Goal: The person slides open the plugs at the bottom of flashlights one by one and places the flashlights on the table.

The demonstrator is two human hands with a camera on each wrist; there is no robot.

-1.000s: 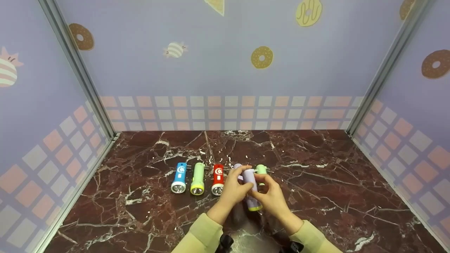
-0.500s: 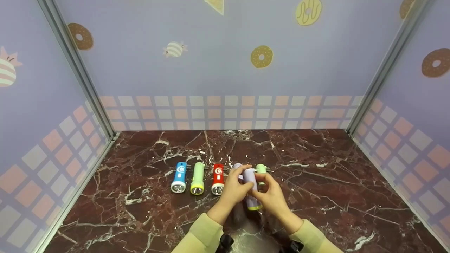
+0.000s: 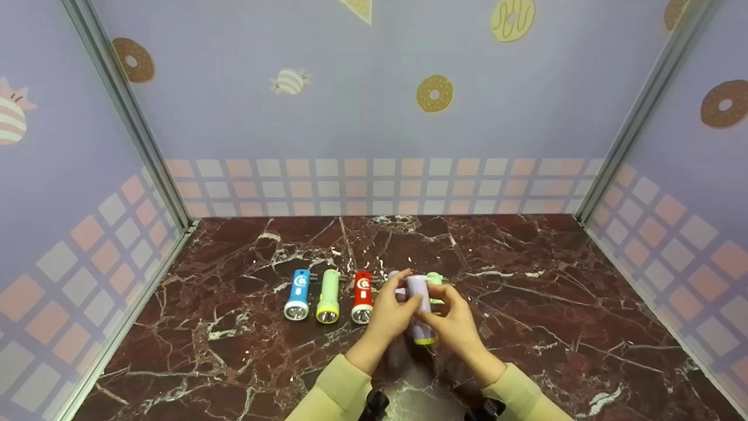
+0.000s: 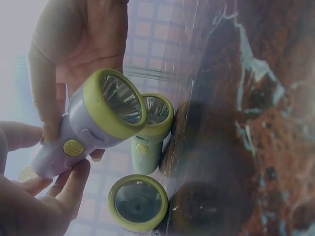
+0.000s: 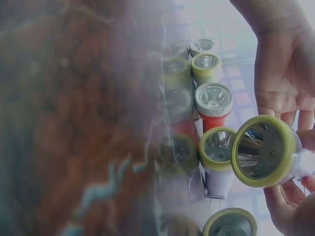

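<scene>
In the head view a lilac flashlight [image 3: 422,333] with a yellow-green rim is held between both hands above the table. My left hand [image 3: 390,313] grips it from the left, thumb on the near side. From the right, my right hand [image 3: 459,321] pinches its body with thumb and fingers. The left wrist view shows its lens facing the camera and a yellow switch [image 4: 74,147] on the side. Behind the hands, mostly hidden in the head view, another lilac flashlight [image 5: 219,182] and a light green one [image 4: 147,155] stand on the table.
To the left of the hands, blue [image 3: 300,292], light green [image 3: 329,292] and red [image 3: 362,292] flashlights lie in a row on the dark red marbled table [image 3: 234,368]. Patterned wall panels [image 3: 374,117] close off the back and both sides.
The held flashlight has risen slightly and turned a little in the hands. My right fingers have shifted slightly on it. The row of flashlights has not moved.
</scene>
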